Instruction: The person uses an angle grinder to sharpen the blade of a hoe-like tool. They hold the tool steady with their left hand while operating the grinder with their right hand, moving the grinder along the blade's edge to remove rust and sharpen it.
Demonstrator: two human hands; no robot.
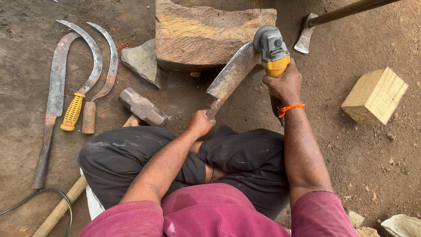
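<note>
Your left hand [201, 123] gripped the tang of the rusty blade [231, 75], its far end propped on the wooden block [206, 33]. Your right hand [284, 83] clenched the yellow angle grinder [272, 50] against its upper edge. Blade mostly dull, rusty: grinding looked barely begun.

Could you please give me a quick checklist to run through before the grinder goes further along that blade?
1. Left hand grips the blade's narrow tang end: ok.
2. Right hand wraps the yellow grinder body: ok.
3. Blade supported: its far end leans on the wooden block: ok.
4. Grinder disc against the blade near its far end: ok; whether it is spinning: cannot tell.
5. Gloves: both hands are bare: not ok.
6. Ground nearby: hammer lies close by the knee, black cable trails at the left: not ok.
</note>
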